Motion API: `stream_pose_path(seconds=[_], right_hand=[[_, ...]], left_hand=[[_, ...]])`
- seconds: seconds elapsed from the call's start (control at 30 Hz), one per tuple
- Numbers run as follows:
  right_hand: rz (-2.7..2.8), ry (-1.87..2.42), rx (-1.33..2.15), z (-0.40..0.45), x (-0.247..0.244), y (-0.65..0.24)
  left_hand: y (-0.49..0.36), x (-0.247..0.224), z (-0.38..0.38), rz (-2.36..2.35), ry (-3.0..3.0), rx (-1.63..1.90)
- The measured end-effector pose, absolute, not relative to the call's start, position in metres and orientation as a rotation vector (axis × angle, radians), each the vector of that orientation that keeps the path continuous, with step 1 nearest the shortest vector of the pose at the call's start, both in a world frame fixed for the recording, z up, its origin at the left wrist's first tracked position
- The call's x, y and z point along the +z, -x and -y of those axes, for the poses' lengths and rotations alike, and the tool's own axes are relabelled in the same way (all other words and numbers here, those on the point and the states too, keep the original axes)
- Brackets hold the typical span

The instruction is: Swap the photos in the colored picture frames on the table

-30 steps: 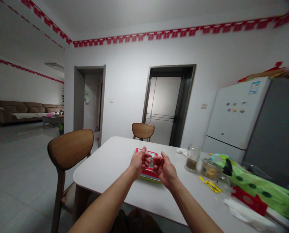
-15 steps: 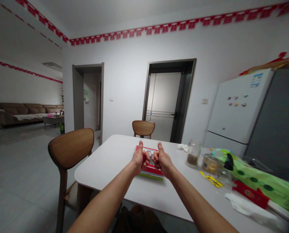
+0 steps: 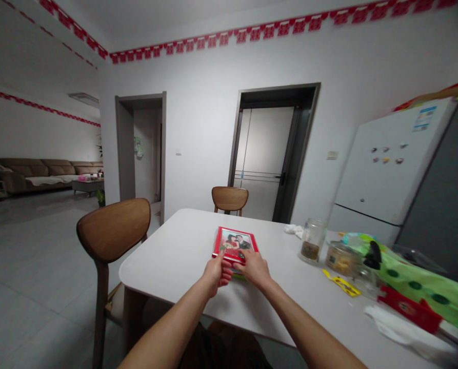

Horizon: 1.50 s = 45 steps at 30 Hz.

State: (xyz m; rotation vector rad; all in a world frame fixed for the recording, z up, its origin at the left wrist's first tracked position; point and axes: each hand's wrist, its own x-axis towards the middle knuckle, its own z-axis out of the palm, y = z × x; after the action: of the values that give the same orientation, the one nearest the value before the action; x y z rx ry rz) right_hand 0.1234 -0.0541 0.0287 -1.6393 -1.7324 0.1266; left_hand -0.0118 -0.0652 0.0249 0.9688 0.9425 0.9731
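Note:
A red-bordered photo frame (image 3: 234,240) with a picture of two people lies on the white table in front of me. It sits on top of something with a green edge (image 3: 239,277), mostly hidden by my hands. My left hand (image 3: 214,274) is at its near left corner, thumb over the border and fingers curled below the near edge. At the near right corner is my right hand (image 3: 255,266), its thumb on the border and its fingers bent around that side. The right fingertips are partly hidden.
The white table (image 3: 167,256) has a glass jar (image 3: 312,241), a lidded tub (image 3: 341,257), a yellow packet (image 3: 342,283), a green bag (image 3: 417,282) and tissue (image 3: 405,325) on its right. Wooden chairs (image 3: 115,228) stand left and behind. A fridge (image 3: 386,169) is at the right.
Both hands have come down and nearer to me, from thumbs-up fists above the photo frame to its near edge. The camera view has shifted slightly.

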Motion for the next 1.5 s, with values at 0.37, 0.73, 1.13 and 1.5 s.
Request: stream_pose_path(seconds=[0.37, 0.73, 1.13, 1.5], right_hand=[[1.920, 1.534, 0.086, 0.116, 0.030, -0.095], [0.704, 0.938, 1.159, 0.209, 0.056, -0.135], [0.880, 1.125, 1.353, 0.194, -0.004, -0.133], [1.617, 1.797, 0.299, 0.150, -0.031, -0.154]], left_hand=[[-0.002, -0.007, 0.087, -0.775, -0.958, 1.373], [0.034, 0.037, 0.195, -0.593, -2.493, 1.259], [0.037, -0.026, 0.193, -0.789, -3.206, 1.121], [0.023, -0.041, 0.181, -0.956, -3.148, 0.726]])
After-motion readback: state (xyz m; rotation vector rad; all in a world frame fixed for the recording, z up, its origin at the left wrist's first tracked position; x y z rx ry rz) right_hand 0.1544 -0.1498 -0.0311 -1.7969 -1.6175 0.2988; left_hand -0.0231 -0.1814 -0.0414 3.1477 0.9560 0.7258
